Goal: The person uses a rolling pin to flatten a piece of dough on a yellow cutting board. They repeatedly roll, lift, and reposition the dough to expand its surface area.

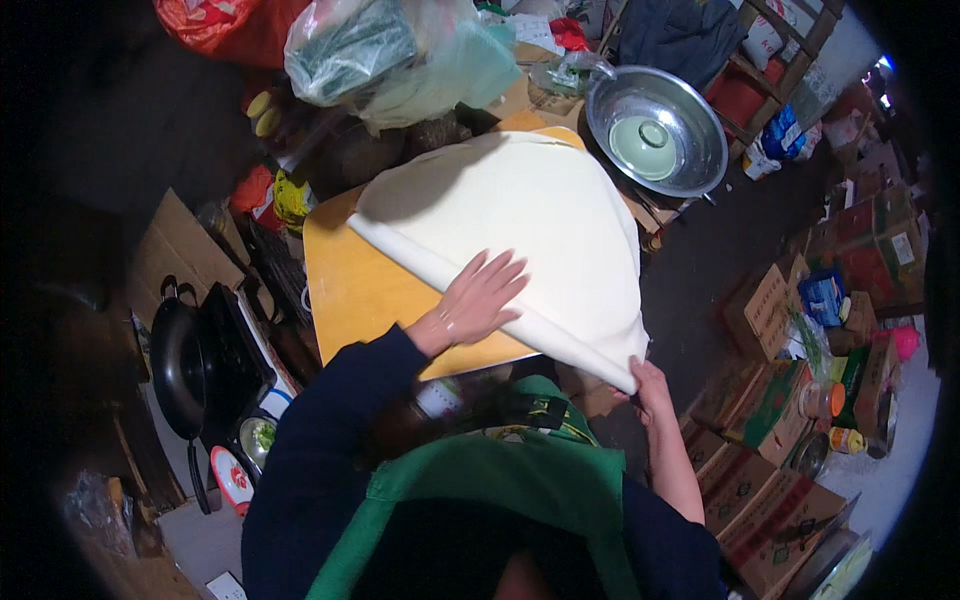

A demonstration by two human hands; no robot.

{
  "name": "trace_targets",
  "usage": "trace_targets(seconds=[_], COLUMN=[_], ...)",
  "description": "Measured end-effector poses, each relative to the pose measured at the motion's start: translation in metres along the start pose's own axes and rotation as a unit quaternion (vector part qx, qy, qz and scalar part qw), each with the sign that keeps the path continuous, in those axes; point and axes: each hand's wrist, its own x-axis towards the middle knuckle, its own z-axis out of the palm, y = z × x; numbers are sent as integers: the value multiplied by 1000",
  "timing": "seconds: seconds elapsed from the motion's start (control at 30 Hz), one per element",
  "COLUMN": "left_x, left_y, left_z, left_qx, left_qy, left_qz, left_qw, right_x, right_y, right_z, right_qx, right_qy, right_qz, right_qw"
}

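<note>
A wide, thin sheet of pale dough point(525, 202) covers much of a yellow board point(360, 300) and overhangs its right side. Its near edge is wrapped into a long roll point(405, 251) lying diagonally; whether a rolling pin is inside cannot be seen. My left hand point(480, 296) rests palm down across the middle of the roll, its fingers slightly spread over the dough. At the roll's lower right end, my right hand point(649, 386) grips the tip, thumb on top and fingers partly hidden beneath, just beyond the board's edge.
A steel basin point(705, 127) holding an upturned pale green bowl point(645, 146) stands behind right. Plastic bags point(352, 52) crowd the board's far side. To the left are a black wok point(176, 367) and a bowl of chopped greens point(259, 439). Cardboard boxes point(780, 517) line the right.
</note>
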Motion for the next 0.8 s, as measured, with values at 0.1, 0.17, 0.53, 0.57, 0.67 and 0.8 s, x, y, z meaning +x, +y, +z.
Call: trace_targets(seconds=[0.1,0.17,0.53,0.57,0.67,0.8], left_x=[104,121,85,72,12,-34], left_y=[-17,-29,-42,-37,-10,-36], left_z=[-12,-11,-18,-13,-8,-8], left_qx=[-19,-12,-45,-45,-53,-25], left_qy=[156,127,70,54,-14,-89], left_qz=[12,-25,-15,-32,-69,-13], left_qw=[987,992,996,997,996,996], right_x=[44,29,44,40,30,16], right_y=[3,-27,-112,-111,-92,-84], right_z=[-34,-6,86,82,76,87], right_qx=[-184,-344,-618,-626,-637,-624], right_qy=[209,212,120,89,-18,-68], right_qz=[-278,-442,-533,-538,-552,-574], right_qw=[919,801,565,558,538,526])
